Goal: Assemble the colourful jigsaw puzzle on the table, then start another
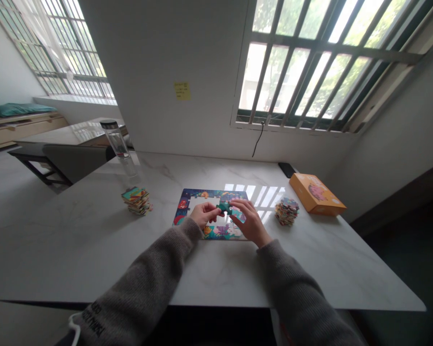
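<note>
Two stacks point(287, 211) flanking the puzzle point(220, 232), orange box point(316, 194) right, bottle point(117, 142) back left.

Datum: puzzle board point(183, 204). Open passage: 12 o'clock, across the tabletop point(216, 274) to the wall point(155, 120); 6 o'clock, between the sleeves point(162, 259). Obstacles: left piece stack point(137, 201), 9 o'clock; bottle point(117, 142), 10 o'clock; right piece stack point(286, 212), 3 o'clock, orange box point(319, 197) beyond.
</note>
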Demonstrator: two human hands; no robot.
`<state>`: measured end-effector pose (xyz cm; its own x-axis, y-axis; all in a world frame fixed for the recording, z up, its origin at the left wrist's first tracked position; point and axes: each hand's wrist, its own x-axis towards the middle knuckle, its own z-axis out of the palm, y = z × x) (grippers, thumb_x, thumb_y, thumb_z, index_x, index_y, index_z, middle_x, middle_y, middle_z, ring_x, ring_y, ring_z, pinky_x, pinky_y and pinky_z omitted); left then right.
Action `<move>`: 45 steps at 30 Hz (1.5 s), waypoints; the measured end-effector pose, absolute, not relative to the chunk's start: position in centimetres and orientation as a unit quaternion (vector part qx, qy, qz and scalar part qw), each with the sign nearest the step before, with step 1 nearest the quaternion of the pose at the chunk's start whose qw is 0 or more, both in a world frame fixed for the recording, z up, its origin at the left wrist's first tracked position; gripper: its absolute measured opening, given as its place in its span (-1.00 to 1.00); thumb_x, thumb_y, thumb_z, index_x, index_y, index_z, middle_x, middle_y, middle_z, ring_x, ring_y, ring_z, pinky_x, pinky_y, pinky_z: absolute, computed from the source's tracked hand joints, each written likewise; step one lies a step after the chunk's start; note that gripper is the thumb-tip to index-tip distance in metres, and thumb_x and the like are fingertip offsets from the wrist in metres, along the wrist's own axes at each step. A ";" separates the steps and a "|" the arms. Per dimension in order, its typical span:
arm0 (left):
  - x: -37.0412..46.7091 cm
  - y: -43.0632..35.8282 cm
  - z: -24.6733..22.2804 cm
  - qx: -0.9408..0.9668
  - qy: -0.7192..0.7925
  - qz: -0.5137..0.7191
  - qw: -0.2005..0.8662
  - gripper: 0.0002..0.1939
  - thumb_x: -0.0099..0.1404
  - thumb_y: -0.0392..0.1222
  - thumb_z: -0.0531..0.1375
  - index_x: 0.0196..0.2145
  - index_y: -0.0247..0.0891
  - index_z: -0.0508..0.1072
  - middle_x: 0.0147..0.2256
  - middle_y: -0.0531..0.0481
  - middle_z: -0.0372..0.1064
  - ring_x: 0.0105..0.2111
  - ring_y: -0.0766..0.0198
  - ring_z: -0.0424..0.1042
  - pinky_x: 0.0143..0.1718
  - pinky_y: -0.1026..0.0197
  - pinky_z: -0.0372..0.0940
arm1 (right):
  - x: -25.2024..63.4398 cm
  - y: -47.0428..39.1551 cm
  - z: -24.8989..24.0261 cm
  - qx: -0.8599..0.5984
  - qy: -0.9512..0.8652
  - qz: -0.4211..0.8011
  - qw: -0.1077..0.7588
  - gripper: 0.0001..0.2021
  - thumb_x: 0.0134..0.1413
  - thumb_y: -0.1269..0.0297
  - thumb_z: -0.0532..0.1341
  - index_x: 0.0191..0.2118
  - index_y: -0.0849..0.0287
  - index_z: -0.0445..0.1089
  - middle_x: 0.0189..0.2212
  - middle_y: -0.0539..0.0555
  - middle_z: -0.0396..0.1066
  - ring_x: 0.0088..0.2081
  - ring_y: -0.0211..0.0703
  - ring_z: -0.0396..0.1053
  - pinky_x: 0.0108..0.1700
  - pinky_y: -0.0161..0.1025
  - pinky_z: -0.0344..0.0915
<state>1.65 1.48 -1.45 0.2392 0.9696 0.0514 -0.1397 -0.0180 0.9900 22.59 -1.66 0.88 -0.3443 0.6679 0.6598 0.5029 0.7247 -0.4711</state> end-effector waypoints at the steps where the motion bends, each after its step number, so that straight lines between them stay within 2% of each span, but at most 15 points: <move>1: 1.6 1.5 -1.4 0.539 0.389 0.474 0.577 -0.48 -0.06 0.19 0.43 -0.50 -0.30 0.36 -0.51 -0.08 0.53 -0.65 0.41 0.28 -0.62 0.32 0.13 | 22.6 -1.6 0.9 -0.362 -0.813 0.095 0.447 -0.66 0.24 0.32 0.23 0.12 0.01 0.38 0.08 0.16 0.41 0.14 0.10 0.29 0.20 0.15 0.23; 4: 1.1 1.6 -1.1 0.574 0.389 0.467 0.548 -0.53 0.08 0.19 0.34 -0.45 -0.32 0.40 -0.46 -0.10 0.52 -0.62 0.40 0.29 -0.58 0.29 0.19 | 22.6 -1.6 1.1 -0.365 -0.806 0.104 0.453 -0.70 0.22 0.34 0.24 0.06 0.02 0.41 0.04 0.16 0.43 0.12 0.08 0.31 0.17 0.13 0.25; 8: 0.0 1.7 -1.1 0.643 0.417 0.478 0.429 -0.58 0.22 0.06 0.24 -0.12 -0.34 0.43 -0.32 -0.10 0.50 -0.48 0.33 0.38 -0.48 0.27 0.27 | 22.8 -1.5 1.3 -0.363 -0.808 0.130 0.446 -0.74 0.19 0.34 0.25 0.00 0.04 0.42 0.00 0.15 0.45 0.10 0.06 0.33 0.15 0.10 0.25; 11: -0.4 1.7 -1.6 0.761 0.382 0.436 0.290 -0.41 0.18 -0.09 0.29 0.14 -0.25 0.33 -0.07 -0.16 0.44 -0.27 0.22 0.43 -0.33 0.20 0.34 | 22.7 -1.6 1.1 -0.361 -0.811 0.154 0.434 -0.76 0.17 0.33 0.26 -0.03 0.04 0.43 -0.01 0.15 0.46 0.09 0.06 0.34 0.16 0.10 0.25; 13: -0.4 1.8 -2.1 0.822 0.337 0.407 0.211 -0.35 0.14 -0.13 0.32 0.18 -0.23 0.31 0.02 -0.19 0.39 -0.14 0.13 0.41 -0.21 0.12 0.36 | 22.6 -1.6 0.9 -0.360 -0.813 0.168 0.425 -0.77 0.16 0.33 0.27 -0.04 0.05 0.43 -0.02 0.14 0.45 0.08 0.05 0.35 0.15 0.09 0.25; 17: -0.3 2.4 -2.9 0.866 0.326 0.359 0.121 -0.48 0.19 -0.14 0.34 0.10 -0.21 0.42 -0.07 -0.15 0.43 -0.09 0.06 0.39 -0.01 0.01 0.30 | 22.6 -1.7 0.7 -0.347 -0.826 0.187 0.403 -0.74 0.17 0.33 0.27 -0.01 0.04 0.41 0.02 0.15 0.43 0.10 0.03 0.34 0.17 0.07 0.25; 21: -0.4 3.0 -3.8 0.874 0.356 0.312 0.108 -0.48 0.16 -0.06 0.39 0.06 -0.19 0.46 -0.13 -0.12 0.43 -0.14 0.07 0.39 -0.05 0.04 0.30 | 23.8 -1.7 0.7 -0.375 -0.815 0.168 0.408 -0.73 0.21 0.32 0.22 0.03 0.06 0.40 0.04 0.18 0.40 0.12 0.06 0.31 0.18 0.08 0.24; 27: 0.0 3.0 -4.2 0.881 0.350 0.308 0.074 -0.48 0.13 -0.03 0.43 0.03 -0.17 0.50 -0.17 -0.12 0.35 -0.15 0.06 0.31 -0.06 0.02 0.31 | 25.7 -2.1 -0.5 -0.425 -0.812 0.132 0.377 -0.80 0.25 0.36 0.13 -0.11 0.07 0.48 -0.19 0.14 0.48 -0.10 0.04 0.34 -0.01 0.00 0.30; 34: 0.5 2.3 -3.7 0.880 0.341 0.325 0.065 -0.46 0.15 -0.17 0.39 0.10 -0.19 0.46 -0.09 -0.17 0.29 -0.10 0.02 0.25 0.01 -0.04 0.30 | 25.7 -2.2 -1.3 -0.422 -0.822 0.128 0.361 -0.80 0.24 0.42 0.12 -0.14 0.07 0.45 -0.22 0.11 0.48 -0.12 0.01 0.33 -0.07 -0.08 0.27; 39: 1.6 2.7 -3.9 0.868 0.377 0.301 0.119 -0.53 0.16 -0.08 0.40 0.03 -0.18 0.51 -0.16 -0.11 0.31 -0.13 0.07 0.28 -0.02 0.00 0.30 | 25.7 -2.1 -1.2 -0.431 -0.817 0.127 0.361 -0.81 0.25 0.43 0.11 -0.14 0.09 0.44 -0.22 0.11 0.48 -0.14 -0.02 0.36 -0.06 -0.08 0.27; 45: 2.3 2.0 -3.5 0.864 0.435 0.230 0.109 -0.49 0.20 0.00 0.35 0.10 -0.07 0.46 -0.11 -0.09 0.35 -0.05 0.00 0.30 -0.01 -0.02 0.21 | 25.7 -2.0 -1.9 -0.439 -0.827 0.133 0.327 -0.82 0.25 0.41 0.13 -0.12 0.12 0.45 -0.22 0.13 0.47 -0.13 -0.02 0.36 -0.06 -0.09 0.28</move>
<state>2.33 1.99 -3.53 0.5162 0.8014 0.3021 0.7007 -0.5980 0.3891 25.73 -1.99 -1.90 -0.4018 0.8119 0.4236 0.6380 0.5800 -0.5064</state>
